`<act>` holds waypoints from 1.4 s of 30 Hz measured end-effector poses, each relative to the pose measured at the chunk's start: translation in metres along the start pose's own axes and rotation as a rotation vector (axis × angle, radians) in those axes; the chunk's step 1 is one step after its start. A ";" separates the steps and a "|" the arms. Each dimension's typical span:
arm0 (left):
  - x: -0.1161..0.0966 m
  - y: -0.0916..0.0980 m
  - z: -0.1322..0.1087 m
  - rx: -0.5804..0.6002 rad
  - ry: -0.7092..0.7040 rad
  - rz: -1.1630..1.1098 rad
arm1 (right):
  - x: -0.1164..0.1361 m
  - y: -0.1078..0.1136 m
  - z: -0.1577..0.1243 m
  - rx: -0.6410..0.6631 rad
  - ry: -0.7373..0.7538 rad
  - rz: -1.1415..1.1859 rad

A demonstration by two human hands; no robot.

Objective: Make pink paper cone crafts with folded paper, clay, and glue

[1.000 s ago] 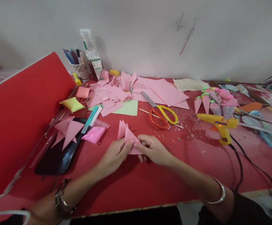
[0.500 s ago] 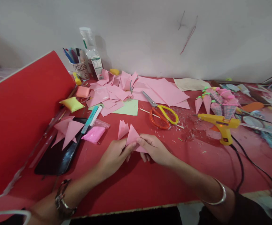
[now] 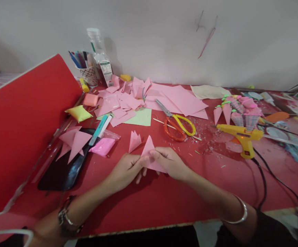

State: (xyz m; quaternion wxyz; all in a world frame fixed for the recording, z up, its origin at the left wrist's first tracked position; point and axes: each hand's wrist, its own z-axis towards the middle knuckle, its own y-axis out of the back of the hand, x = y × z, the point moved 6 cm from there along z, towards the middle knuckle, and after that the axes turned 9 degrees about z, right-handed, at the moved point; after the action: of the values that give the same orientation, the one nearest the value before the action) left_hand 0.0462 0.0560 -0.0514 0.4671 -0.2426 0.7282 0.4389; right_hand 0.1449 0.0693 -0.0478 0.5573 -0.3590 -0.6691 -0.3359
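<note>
Both my hands meet over the red table [image 3: 164, 199] and pinch one folded pink paper triangle [image 3: 149, 151]. My left hand [image 3: 127, 169] grips its left lower edge with fingers curled. My right hand [image 3: 168, 161] holds its right side, thumb on top. The triangle's point stands up and away from me. Just behind it lies a small folded pink paper fan [image 3: 134, 140], apart from my hands.
Orange and yellow scissors [image 3: 176, 127] lie behind my hands, a yellow glue gun [image 3: 242, 135] with its black cord to the right. Pink paper scraps [image 3: 128, 101], a green sheet [image 3: 140, 118], a pen cup [image 3: 87, 73], a bottle [image 3: 101, 61], a black phone [image 3: 63, 169] and a red board [image 3: 22, 127] fill the left.
The pink triangle has turned in my fingers, its point now more upright and shifted right. My hands stayed in place with small finger movements.
</note>
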 end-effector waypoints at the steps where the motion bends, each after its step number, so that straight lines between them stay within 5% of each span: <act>1: -0.001 0.002 0.001 -0.038 -0.007 -0.003 | -0.001 0.000 0.000 -0.002 -0.003 0.019; 5: 0.000 0.010 0.002 -0.095 0.042 -0.009 | 0.010 0.007 -0.003 -0.087 0.161 0.073; 8: 0.002 0.014 0.001 -0.101 0.102 -0.026 | 0.017 0.003 -0.006 0.007 0.253 0.087; 21: 0.001 0.021 -0.001 -0.128 0.113 -0.016 | 0.026 0.001 -0.008 0.050 0.321 -0.339; 31: -0.002 0.030 0.000 -0.319 0.022 0.088 | 0.020 0.005 -0.007 -0.085 0.324 -0.270; 37: -0.004 0.017 0.001 -0.149 -0.054 0.174 | 0.022 0.009 -0.005 -0.125 0.360 -0.255; 42: -0.005 0.013 0.000 -0.122 -0.118 0.145 | 0.018 0.012 -0.004 -0.183 0.291 -0.201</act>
State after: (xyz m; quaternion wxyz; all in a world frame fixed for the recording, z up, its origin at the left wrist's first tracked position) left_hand 0.0383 0.0623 -0.0415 0.4607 -0.1910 0.6870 0.5285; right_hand 0.1549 0.0746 -0.0284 0.5769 -0.2873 -0.5806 -0.4976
